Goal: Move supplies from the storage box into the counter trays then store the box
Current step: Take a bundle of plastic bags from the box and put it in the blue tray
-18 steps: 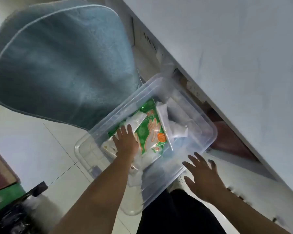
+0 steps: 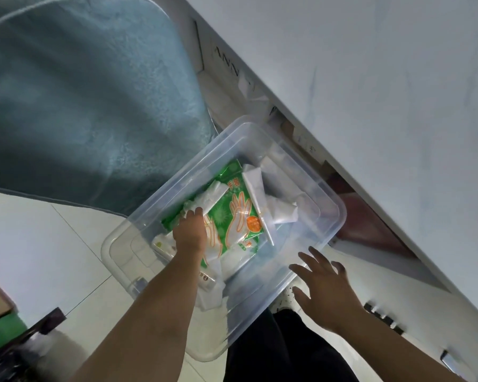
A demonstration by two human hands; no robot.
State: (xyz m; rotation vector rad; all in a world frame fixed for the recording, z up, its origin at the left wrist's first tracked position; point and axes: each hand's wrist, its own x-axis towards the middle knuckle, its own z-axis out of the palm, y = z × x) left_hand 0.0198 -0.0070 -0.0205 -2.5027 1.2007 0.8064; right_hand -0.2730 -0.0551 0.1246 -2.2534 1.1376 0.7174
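Forearms reach down from the bottom of the view toward the clear storage box point(image 2: 309, 285) on the pale tiled floor point(image 2: 39, 244). My right hand point(image 2: 324, 292) hovers with fingers spread and relaxed at the box's near right rim, gripping nothing; whether it touches the plastic I cannot tell. My left hand point(image 2: 190, 234) is inside the box, fingers curled down over a white plastic packet point(image 2: 209, 198) that lies on top of a green glove pack point(image 2: 233, 216) printed with hand outlines and an orange sticker. Just right of the green pack, more white and clear packets point(image 2: 276, 205) lean against each other in the middle of the box. Beyond the box to the left, a blue-grey bath mat point(image 2: 80, 92) covers the floor, its edge just beside the box's far corner. Along the right runs a white counter point(image 2: 370, 78), overhanging the box's far end, with dark shelf space beneath it.
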